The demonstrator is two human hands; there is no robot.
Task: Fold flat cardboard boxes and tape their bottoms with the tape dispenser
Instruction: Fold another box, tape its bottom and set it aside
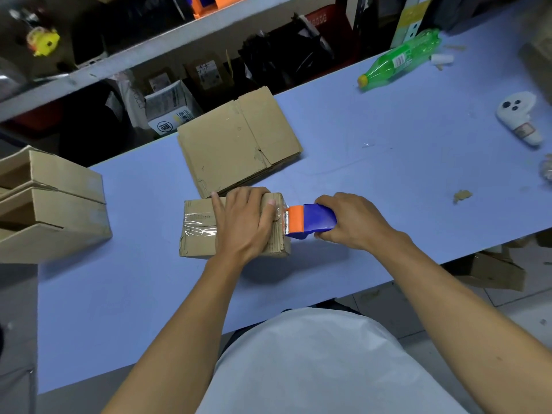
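Observation:
A small folded cardboard box (198,231) lies on the blue table (388,162) with clear tape running across its upturned face. My left hand (243,221) presses flat on that face, fingers straight. My right hand (349,221) grips the blue and orange tape dispenser (310,221), whose orange end sits at the box's right edge, with tape stretched onto the box. A stack of flat cardboard boxes (239,141) lies just behind.
Several folded boxes (50,204) are stacked at the left table edge. A green plastic bottle (400,59) lies at the far right, with a white controller (518,115) nearer. Cardboard scrap (462,195) lies to the right. Shelves with goods run behind the table.

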